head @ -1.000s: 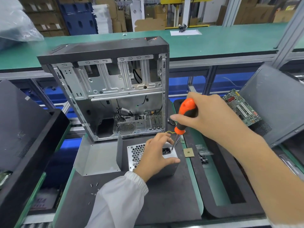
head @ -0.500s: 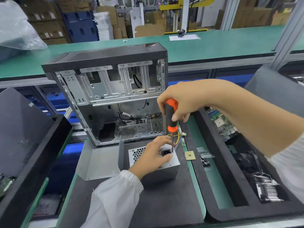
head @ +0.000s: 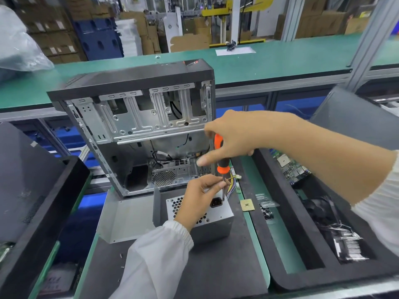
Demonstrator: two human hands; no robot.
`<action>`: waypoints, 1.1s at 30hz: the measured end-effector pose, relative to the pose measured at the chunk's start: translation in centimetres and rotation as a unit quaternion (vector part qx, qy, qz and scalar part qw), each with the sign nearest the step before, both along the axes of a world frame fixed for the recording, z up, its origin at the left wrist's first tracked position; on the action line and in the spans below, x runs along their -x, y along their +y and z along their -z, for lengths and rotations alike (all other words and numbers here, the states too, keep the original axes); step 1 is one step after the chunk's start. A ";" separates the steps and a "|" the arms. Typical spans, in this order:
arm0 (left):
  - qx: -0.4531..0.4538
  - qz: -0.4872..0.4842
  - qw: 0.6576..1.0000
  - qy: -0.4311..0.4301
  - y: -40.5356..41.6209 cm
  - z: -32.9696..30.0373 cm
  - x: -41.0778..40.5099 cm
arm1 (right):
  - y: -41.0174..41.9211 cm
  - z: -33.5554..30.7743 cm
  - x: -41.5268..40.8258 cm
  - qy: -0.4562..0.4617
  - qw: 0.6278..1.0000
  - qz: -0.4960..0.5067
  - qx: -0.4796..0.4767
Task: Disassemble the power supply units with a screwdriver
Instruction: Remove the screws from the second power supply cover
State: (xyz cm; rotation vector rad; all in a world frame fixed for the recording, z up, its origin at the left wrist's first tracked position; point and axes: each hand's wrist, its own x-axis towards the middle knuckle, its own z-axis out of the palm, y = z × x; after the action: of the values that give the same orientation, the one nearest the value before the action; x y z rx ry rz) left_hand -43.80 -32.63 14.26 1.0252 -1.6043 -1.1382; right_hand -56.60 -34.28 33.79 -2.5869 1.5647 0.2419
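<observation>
1. Grey sheet metal forms the boxy power supply unit (head: 212, 221), which sits on the dark foam mat (head: 220, 275) just in front of the open computer case (head: 138, 126); its top face carries a honeycomb vent grille and a black power socket (head: 216, 202).
2. The orange-and-black-handled screwdriver (head: 220, 157) stands nearly upright with its thin steel shaft reaching down beside the socket; half a second ago it stood much the same, and a second ago it was tilted and higher to the right.
3. The right hand (head: 234, 137) wraps the handle from above, thumb stretched forward and blurred; compared with the earlier pictures the forearm lies lower across the view.
4. The left hand (head: 199, 196) rests on the unit's top and pinches the shaft between thumb and fingertips, where before it lay curled over the socket corner.
5. A bundle of coloured wires (head: 231, 184) spills from the unit's far side.
6. A bent, matte grey metal cover (head: 129, 214) lies to the left of the unit, touching it.
7. A small square gold-toned chip (head: 247, 205) lies on the green bench strip (head: 254, 234), near a scatter of small black screws (head: 266, 212).
8. A black foam tray (head: 302, 251) to the right holds a green circuit board (head: 295, 169).
</observation>
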 end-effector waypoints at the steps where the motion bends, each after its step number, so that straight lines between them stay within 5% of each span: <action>1: 0.003 -0.001 1.000 -0.002 -0.1 0.1 0.1 | 0.0 0.3 -0.1 0.049 0.996 0.016 0.069; 3: 0.002 -0.003 1.000 -0.005 -0.3 0.3 0.3 | 0.0 1.1 -0.4 0.117 0.980 0.016 0.159; 7: 0.002 -0.007 1.000 -0.001 -0.6 0.8 0.4 | -0.7 1.3 -0.1 0.137 0.977 -0.048 0.159; 17: 0.005 -0.034 0.999 0.009 -0.9 0.8 0.3 | -1.4 -1.4 0.2 0.032 0.980 -0.160 -0.114; 21: 0.011 -0.030 0.999 0.003 -1.0 0.9 0.2 | -1.1 -0.4 0.2 0.067 0.998 -0.021 0.007; 24: 0.008 -0.003 1.000 -0.008 -0.9 0.7 0.1 | -1.2 0.5 -0.1 0.135 0.984 -0.012 0.111; 30: -0.039 0.088 0.993 0.073 -0.3 -0.7 0.1 | -1.6 -1.7 0.4 0.060 0.986 -0.092 -0.123; 33: -0.028 0.084 0.995 0.055 -0.2 -0.7 0.3 | -1.4 -1.6 0.4 0.054 0.987 -0.072 -0.136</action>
State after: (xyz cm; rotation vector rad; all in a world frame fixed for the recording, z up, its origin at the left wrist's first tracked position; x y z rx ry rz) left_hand -44.08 -32.84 14.98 0.8600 -1.6014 -1.3359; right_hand -57.04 -35.67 35.38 -2.5065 1.2722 0.5761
